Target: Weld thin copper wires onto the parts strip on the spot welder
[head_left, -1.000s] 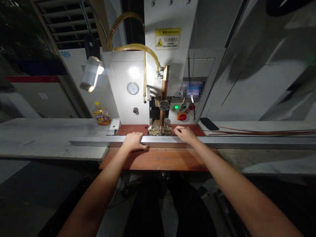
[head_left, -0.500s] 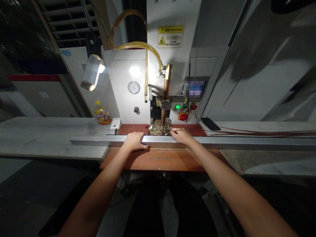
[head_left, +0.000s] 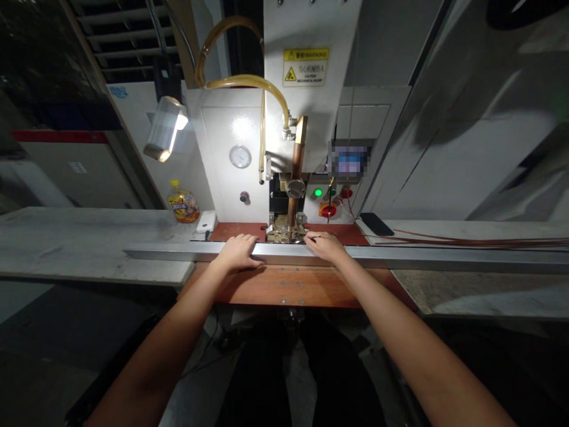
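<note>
A long silver metal bar (head_left: 284,254) lies crosswise over the reddish-brown work plate (head_left: 288,287). My left hand (head_left: 239,252) grips the bar left of the machine's copper electrode (head_left: 294,207), fingers over the top and thumb along the near side. On the other side of the electrode, my right hand (head_left: 324,245) rests at the bar's back edge, its fingers pinched on a thin rod. The rod's tip, close to the foot of the electrode, is too small to make out clearly.
A lit lamp (head_left: 165,129) hangs at the left. On the left table (head_left: 89,243) stand a bottle (head_left: 184,204) and a white box (head_left: 206,222). A black phone (head_left: 377,224) and several thin copper rods (head_left: 466,241) lie at the right. The machine's button (head_left: 318,193) glows green.
The view has shifted very slightly. My left hand has moved a little to the left along the bar; my right hand keeps its pinch near the electrode.
</note>
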The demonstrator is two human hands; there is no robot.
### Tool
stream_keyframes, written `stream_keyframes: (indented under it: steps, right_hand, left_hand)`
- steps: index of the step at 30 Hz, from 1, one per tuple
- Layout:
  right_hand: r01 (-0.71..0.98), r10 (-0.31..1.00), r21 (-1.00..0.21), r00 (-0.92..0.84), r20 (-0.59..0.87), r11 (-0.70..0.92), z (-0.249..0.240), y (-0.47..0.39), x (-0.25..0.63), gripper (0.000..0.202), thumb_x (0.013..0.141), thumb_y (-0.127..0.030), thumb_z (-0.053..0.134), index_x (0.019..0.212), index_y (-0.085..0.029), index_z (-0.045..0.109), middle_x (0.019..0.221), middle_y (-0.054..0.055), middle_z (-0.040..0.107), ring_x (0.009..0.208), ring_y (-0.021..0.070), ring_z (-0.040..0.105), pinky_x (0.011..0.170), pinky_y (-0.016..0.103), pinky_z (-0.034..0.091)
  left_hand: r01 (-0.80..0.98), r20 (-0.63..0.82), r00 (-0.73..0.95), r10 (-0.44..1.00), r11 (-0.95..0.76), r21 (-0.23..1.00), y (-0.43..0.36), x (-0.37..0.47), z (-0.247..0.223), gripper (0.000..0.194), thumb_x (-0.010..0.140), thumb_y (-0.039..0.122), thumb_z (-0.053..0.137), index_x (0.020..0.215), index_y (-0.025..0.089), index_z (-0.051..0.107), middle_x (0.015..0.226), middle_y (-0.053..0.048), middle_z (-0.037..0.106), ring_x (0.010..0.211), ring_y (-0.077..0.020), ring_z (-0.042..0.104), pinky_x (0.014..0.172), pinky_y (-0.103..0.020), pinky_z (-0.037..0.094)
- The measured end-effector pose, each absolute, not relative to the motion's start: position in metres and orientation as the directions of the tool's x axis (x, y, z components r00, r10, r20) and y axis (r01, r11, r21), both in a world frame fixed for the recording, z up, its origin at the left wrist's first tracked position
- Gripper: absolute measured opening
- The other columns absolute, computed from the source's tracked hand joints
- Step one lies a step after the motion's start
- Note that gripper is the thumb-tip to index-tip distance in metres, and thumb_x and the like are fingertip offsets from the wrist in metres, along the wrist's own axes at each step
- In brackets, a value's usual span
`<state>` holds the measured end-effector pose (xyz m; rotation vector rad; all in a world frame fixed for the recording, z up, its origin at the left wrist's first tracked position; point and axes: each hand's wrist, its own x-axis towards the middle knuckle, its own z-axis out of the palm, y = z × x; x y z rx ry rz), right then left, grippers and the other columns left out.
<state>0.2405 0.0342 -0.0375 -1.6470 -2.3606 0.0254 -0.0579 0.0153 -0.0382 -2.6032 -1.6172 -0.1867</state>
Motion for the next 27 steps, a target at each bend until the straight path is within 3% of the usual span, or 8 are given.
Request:
stream_keyframes:
  steps: [10, 17, 27]
  right_hand:
    - [0.909, 0.913, -0.170, -0.340, 0.225, 0.380, -0.038, 0.033, 0.240, 0.035, 0.095, -0.040, 0.033, 0.096, -0.028, 0.066, 0.105, 0.001, 0.072, 0.095, 0.0178, 0.063, 0.078, 0.025, 0.041]
    - [0.918, 0.920, -0.159, -0.325, 0.220, 0.362, -0.036, 0.032, 0.239, 0.034, 0.095, -0.039, 0.034, 0.097, -0.029, 0.066, 0.107, 0.001, 0.071, 0.093, 0.0185, 0.064, 0.075, 0.026, 0.041]
    - [0.925, 0.924, -0.148, -0.315, 0.217, 0.350, -0.035, 0.030, 0.238, 0.035, 0.095, -0.040, 0.033, 0.097, -0.029, 0.066, 0.106, 0.001, 0.071, 0.092, 0.0181, 0.064, 0.073, 0.026, 0.041]
  left_hand:
    - [0.867, 0.184, 0.472, 0.862, -0.491, 0.081, 0.016, -0.068, -0.033, 0.080, 0.065, 0.061, 0.068, 0.130, 0.020, 0.047, 0.127, -0.012, 0.057, 0.113, -0.0291, 0.052, 0.092, -0.036, 0.041]
    - [0.916, 0.148, 0.394, 0.907, -0.400, 0.014, 0.018, -0.081, -0.033, 0.082, 0.063, 0.068, 0.065, 0.128, 0.020, 0.050, 0.129, -0.013, 0.056, 0.115, -0.0313, 0.051, 0.093, -0.039, 0.039]
    - [0.921, 0.144, 0.390, 0.909, -0.387, -0.051, 0.020, -0.084, -0.042, 0.067, 0.067, 0.076, 0.054, 0.106, 0.022, 0.061, 0.108, -0.011, 0.067, 0.100, -0.0305, 0.060, 0.082, -0.037, 0.042]
